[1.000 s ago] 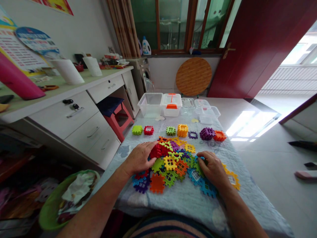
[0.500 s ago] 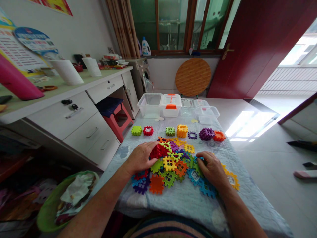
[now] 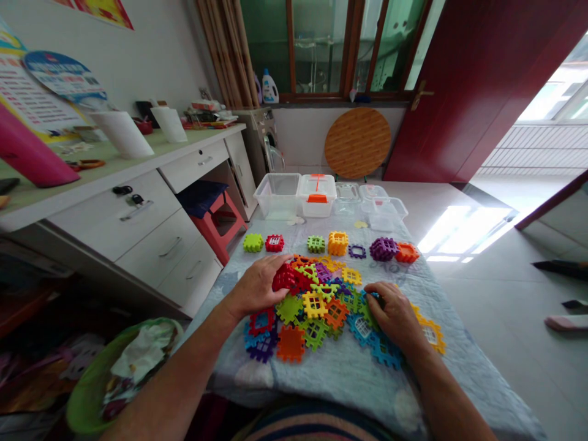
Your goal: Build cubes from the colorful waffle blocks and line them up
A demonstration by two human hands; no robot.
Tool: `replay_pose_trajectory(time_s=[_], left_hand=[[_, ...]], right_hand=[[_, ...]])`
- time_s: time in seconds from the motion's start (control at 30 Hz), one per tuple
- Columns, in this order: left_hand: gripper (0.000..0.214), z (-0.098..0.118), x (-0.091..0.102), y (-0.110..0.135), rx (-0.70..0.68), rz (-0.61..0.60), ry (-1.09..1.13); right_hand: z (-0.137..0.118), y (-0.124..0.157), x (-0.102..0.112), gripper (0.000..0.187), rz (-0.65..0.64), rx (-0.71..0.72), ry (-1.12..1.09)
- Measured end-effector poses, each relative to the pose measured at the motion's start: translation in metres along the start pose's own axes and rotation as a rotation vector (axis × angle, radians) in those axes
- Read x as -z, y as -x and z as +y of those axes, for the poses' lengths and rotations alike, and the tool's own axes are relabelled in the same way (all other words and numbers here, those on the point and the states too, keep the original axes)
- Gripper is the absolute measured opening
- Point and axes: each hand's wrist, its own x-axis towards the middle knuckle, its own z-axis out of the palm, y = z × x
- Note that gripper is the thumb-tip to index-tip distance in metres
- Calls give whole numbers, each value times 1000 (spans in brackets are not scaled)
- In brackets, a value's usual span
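A heap of colourful plastic interlocking tiles with notched edges lies in front of me on the cloth-covered table. At its left side my left hand [image 3: 258, 286] is closed around a stack of red interlocking tiles [image 3: 283, 277], thumb below and fingers above. My right hand [image 3: 392, 309] rests on the heap's right side with curled fingers, beside a green tile [image 3: 369, 316] and a blue tile [image 3: 384, 350]; its fingertips are partly hidden. Between the hands lie a yellow window tile [image 3: 315, 304], an orange window tile [image 3: 336, 313] and a solid orange tile [image 3: 291, 343].
Sorted tiles stand in a row behind the heap, including a yellow stack [image 3: 338, 243], a purple stack [image 3: 384, 248] and an orange stack [image 3: 407, 252]. Clear plastic boxes [image 3: 278, 195] line the table's far edge. A green basket [image 3: 80, 398] sits at lower left.
My left hand has drawn slightly left and up with the red stack, uncovering more of a red frame tile below it. My right hand is nearly still.
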Motion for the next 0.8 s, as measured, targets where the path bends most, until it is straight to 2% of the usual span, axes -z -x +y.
replay_pose_trajectory(time_s=[0.13,0.27,0.43,0.6,0.8], left_hand=[[66,-24,32,-28,45,37,-78],[69,-60,45,-72,80,-52,-135],[69,-88,31,-109,80,-229,-242],[75,-88,17,-118,128,-386,-348],[78,-88,11,-122,139,-455,-366]], right_hand=[[1,0,-1,17,-2,-6,-10],[2,1,0,17,-4,-6,-13],[3,1,0,17,3,-7,-14],[3,1,-1,17,-2,-13,-6],[3,2,-1,16,7,0,-9]])
